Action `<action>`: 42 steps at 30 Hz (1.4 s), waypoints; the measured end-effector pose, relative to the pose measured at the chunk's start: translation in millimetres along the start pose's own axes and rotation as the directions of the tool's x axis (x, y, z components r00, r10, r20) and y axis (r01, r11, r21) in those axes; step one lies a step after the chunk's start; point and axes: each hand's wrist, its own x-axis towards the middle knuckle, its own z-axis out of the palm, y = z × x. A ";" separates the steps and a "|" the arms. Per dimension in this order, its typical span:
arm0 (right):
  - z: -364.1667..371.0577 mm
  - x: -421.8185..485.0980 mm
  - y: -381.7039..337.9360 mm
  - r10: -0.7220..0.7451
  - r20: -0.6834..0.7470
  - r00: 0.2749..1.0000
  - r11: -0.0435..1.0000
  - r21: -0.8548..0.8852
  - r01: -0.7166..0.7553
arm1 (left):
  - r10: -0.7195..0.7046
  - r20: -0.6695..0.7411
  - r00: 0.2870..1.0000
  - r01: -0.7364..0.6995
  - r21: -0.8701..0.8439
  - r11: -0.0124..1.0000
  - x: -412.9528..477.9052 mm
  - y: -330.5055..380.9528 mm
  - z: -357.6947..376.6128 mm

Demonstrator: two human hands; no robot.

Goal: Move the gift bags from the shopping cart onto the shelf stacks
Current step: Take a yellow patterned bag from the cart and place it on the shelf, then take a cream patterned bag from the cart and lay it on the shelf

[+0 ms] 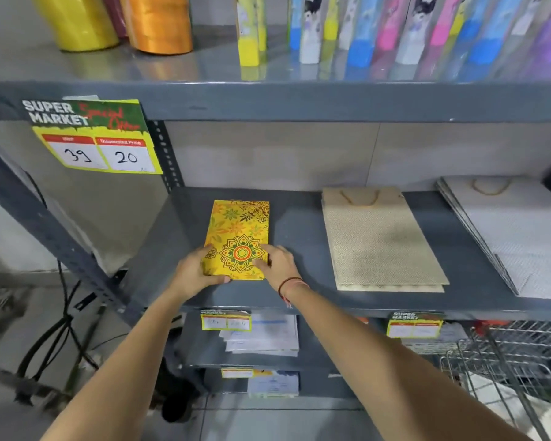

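A yellow gift bag [239,230] with a floral mandala print lies flat on the grey middle shelf [299,224]. My left hand [194,272] grips its near left corner, thumb under the front edge. My right hand [279,265] rests on its near right edge, fingers on the print. To the right lies a flat stack of beige patterned gift bags [379,240], and further right a stack of white gift bags [516,230]. The wire shopping cart [506,354] stands at the lower right, with pale bags partly visible inside.
The upper shelf holds yellow and orange ribbon rolls [124,20] and a row of upright colourful boxes [395,30]. A price sign [93,138] hangs from the shelf edge at left. Lower shelves carry papers and price tags. Black cables [61,329] hang by the left upright.
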 end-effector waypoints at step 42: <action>-160.6 -461.9 467.4 0.938 -0.345 0.038 0.246 0.582 -0.775 | 0.123 0.817 0.564 -0.497 0.217 0.840 -176.0 340.1 581.8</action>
